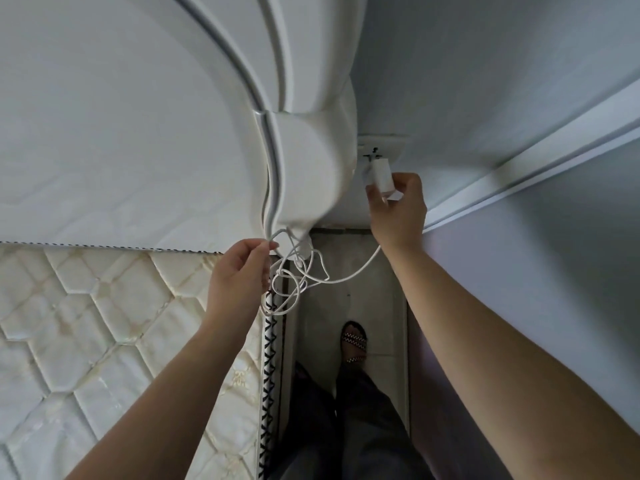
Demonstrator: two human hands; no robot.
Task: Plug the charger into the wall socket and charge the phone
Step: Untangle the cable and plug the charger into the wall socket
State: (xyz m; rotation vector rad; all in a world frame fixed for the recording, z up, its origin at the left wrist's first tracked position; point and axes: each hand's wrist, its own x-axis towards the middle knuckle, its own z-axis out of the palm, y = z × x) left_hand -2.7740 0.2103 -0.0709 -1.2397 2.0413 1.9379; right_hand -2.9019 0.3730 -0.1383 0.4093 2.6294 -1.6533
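Observation:
A white wall socket (384, 144) sits low on the wall beside the bed's headboard. My right hand (398, 206) grips a white charger block (379, 176) right at the socket; whether its prongs are in is unclear. A white cable (304, 275) runs from the charger down under my right wrist and hangs in tangled loops. My left hand (242, 271) pinches the cable near the headboard's corner. No phone is in view.
A white padded headboard (304, 168) stands just left of the socket. A quilted mattress (104, 341) fills the lower left. A narrow floor strip (363, 296) lies between bed and wall, with my legs and a sandalled foot (353, 341) in it.

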